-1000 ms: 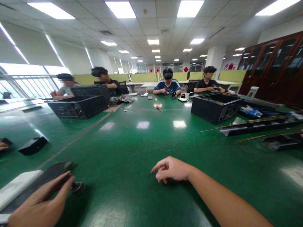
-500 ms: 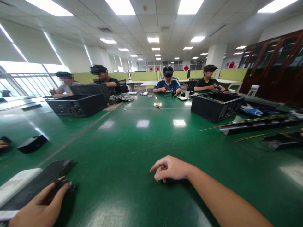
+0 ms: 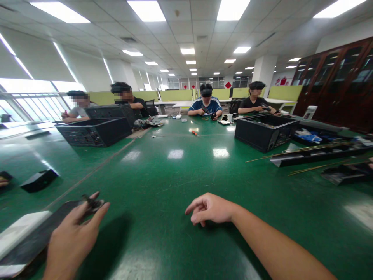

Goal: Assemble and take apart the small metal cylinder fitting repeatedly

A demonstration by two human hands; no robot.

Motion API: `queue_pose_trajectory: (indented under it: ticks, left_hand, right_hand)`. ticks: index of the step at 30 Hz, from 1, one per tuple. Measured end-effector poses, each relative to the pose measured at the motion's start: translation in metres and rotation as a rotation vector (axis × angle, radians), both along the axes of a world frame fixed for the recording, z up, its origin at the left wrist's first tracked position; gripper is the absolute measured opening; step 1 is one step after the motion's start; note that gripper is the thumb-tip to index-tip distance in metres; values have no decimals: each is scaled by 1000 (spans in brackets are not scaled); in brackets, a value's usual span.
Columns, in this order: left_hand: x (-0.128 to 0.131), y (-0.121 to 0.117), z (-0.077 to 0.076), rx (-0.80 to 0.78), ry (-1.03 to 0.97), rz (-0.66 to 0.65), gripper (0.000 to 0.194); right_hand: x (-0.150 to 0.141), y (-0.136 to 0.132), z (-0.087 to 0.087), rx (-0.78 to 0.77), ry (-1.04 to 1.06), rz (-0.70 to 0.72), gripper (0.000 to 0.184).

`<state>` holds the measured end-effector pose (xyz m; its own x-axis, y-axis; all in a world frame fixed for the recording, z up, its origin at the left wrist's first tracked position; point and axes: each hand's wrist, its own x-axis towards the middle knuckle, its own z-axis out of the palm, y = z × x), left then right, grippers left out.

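Observation:
My left hand (image 3: 74, 233) is raised over the near left of the green table (image 3: 163, 163). Between its thumb and fingers it grips a small dark part with a silvery edge (image 3: 92, 204); blur hides its exact kind. Under and beside that hand lies a flat dark slab (image 3: 32, 243), with a white box-like object (image 3: 21, 229) at its left. My right hand (image 3: 208, 210) rests on the tabletop, loosely curled, fingers a little apart and nothing visible in them.
Black computer cases stand at the left (image 3: 94, 132) and right (image 3: 265, 132). An orange screwdriver (image 3: 195, 133) lies mid-table. Thin brass-coloured rods and a long black channel (image 3: 314, 155) lie at right. Several people sit around the table. A black bracket (image 3: 39, 180) lies at left.
My left hand has lifted and moved right and away from me, off the dark slab, carrying the small dark part. The right hand stays in place.

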<state>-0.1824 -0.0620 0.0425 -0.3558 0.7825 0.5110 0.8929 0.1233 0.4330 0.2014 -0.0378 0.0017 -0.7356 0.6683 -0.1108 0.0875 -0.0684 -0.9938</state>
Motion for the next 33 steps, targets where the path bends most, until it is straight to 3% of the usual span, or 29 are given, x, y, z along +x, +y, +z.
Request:
queue_pose_trajectory:
  ticks: [2,5,7,9,12,17,24,28,33]
  left_hand:
    - [52,9,25,37,9,-174,37]
    - [119,28,41,62,84,-654,43]
    - [152,40,37,41,125,-876,48]
    - [174,48,24,21,116,-1001,44]
    - [188,54,1,-14,45,-1130,29]
    - [177,56,-20,-72,11,-1198,33]
    - [173,59,-24,-43,-107,-1194,36]
    - [180,58,-25,-62,-140,-1233,31]
    - [182,59,-25,-91,-156,-1225,33]
  right_hand:
    - [2,1,0,2,42,-39,49]
    - [8,7,-3,10,85,-194,74]
    - [13,14,-8,56,60,-354,81]
    - [17,23,-13,131,14,-512,72]
    - [20,32,-19,182,-22,-665,52]
    - [20,30,-14,243,-46,-710,43]
    - [13,15,-8,477,-223,-500,42]
    - [10,13,-12,562,-281,-478,49]
    - [10,12,-12,575,-290,-463,34]
